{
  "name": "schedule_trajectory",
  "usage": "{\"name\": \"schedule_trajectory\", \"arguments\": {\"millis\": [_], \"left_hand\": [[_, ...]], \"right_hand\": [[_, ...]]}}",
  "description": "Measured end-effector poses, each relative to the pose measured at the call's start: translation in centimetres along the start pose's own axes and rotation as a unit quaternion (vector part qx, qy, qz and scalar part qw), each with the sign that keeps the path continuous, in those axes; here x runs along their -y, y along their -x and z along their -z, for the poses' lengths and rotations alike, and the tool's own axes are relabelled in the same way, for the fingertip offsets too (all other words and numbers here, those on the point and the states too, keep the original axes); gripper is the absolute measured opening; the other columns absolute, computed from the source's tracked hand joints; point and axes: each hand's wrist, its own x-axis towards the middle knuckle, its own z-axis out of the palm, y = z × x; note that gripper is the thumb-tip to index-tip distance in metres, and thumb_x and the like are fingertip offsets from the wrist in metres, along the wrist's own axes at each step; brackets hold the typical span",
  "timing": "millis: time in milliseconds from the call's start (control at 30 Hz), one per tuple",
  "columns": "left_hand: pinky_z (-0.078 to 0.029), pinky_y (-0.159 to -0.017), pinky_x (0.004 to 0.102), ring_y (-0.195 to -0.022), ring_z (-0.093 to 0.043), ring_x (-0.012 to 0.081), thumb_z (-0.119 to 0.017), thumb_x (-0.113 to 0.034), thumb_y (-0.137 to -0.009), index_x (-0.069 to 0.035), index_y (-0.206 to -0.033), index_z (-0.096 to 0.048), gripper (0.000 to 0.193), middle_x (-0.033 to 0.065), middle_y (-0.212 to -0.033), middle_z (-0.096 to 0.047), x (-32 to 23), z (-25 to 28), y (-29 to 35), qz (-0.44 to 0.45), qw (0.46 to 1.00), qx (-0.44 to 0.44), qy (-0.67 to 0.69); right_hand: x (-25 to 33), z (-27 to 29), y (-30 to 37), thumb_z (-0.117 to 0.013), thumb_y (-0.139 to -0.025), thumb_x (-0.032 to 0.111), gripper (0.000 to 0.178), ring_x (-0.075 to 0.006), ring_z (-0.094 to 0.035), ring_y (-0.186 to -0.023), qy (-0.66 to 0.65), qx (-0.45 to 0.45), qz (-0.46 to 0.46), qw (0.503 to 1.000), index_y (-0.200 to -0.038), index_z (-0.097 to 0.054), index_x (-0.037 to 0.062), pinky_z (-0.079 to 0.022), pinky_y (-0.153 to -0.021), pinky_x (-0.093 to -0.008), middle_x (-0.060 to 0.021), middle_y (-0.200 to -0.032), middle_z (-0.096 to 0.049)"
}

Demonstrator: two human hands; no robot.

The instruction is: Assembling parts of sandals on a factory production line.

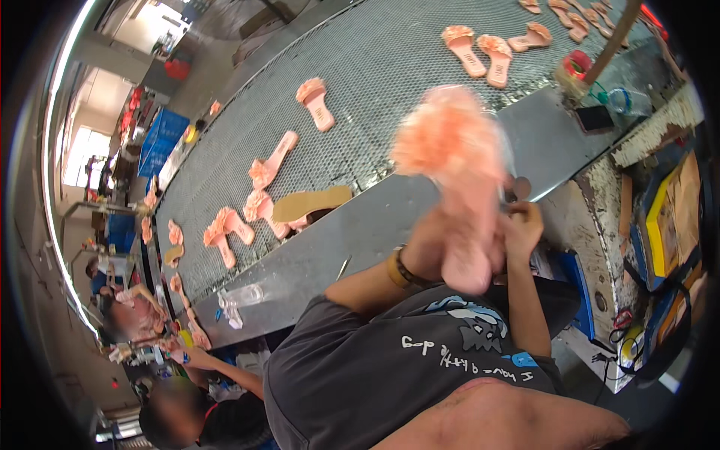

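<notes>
- Your left hand [433,238] is clamped around the middle of a peach sandal [466,191], held up above the near edge of the counter [375,225], in front of your shirt [390,360].
- The sandal's ruffled toe end points away from you, its heel toward you; motion blurs it.
- Your right hand [526,227] is just beside the heel, fingers curled; you cannot tell whether they grip anything.
- Beyond the metal counter, matching sandals lie on the mesh belt [352,67], including one tan-sole-up sandal [313,202] at its near edge.
- To your right, a dark phone [595,120] lies near a clear bottle [628,101].
- To your left, a co-worker's forearm [232,375] reaches toward the belt's end.
</notes>
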Motion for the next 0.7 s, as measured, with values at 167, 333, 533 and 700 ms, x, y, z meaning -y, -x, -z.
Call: {"name": "schedule_trajectory", "arguments": {"millis": [167,333,533,700], "left_hand": [[-0.06,-0.073,0.0397,-0.085,-0.07,0.0308,-0.06,-0.03,-0.102,0.009,-0.134,-0.049,0.051,0.0312,-0.115,-0.066,0.8,-9.0,-1.6,0.087,0.961,0.195,0.178],[-0.058,-0.07,0.0379,-0.08,-0.068,0.0283,-0.059,-0.034,-0.102,0.012,-0.123,-0.055,0.05,0.027,-0.097,-0.068,2.5,-13.0,-4.9,0.101,0.827,0.419,0.36],[-0.055,-0.062,0.0384,-0.077,-0.067,0.0291,-0.06,-0.034,-0.102,0.013,-0.122,-0.054,0.052,0.0283,-0.089,-0.065,2.4,-12.1,-4.1,0.12,0.856,0.357,0.355],[-0.055,-0.064,0.0428,-0.074,-0.067,0.0323,-0.059,-0.032,-0.102,0.011,-0.124,-0.052,0.048,0.0284,-0.093,-0.066,2.3,-9.5,-3.8,0.15,0.922,0.273,0.23]], "right_hand": [[0.8,1.0,2.0,-0.055,-0.083,-0.004,0.018,-0.0218,-0.067,-0.084,-0.054,0.037,-0.04,0.997,-0.094,-0.068,-0.0024,-0.054,-0.083,-0.03,-0.0111,-0.091,-0.071],[2.5,3.3,0.9,-0.054,-0.086,0.0,0.013,-0.0217,-0.066,-0.088,-0.131,0.014,-0.052,0.99,-0.093,-0.065,-0.0024,-0.052,-0.086,-0.0309,-0.0129,-0.097,-0.07],[2.9,5.5,2.6,-0.054,-0.09,0.004,0.01,-0.0215,-0.064,-0.092,-0.223,-0.005,-0.097,0.97,-0.093,-0.062,-0.0024,-0.051,-0.088,-0.0319,-0.015,-0.104,-0.07],[4.6,6.4,3.5,-0.054,-0.093,0.007,0.011,-0.0213,-0.063,-0.095,-0.289,-0.02,-0.128,0.948,-0.093,-0.059,-0.0023,-0.05,-0.091,-0.0328,-0.0168,-0.109,-0.07]]}}
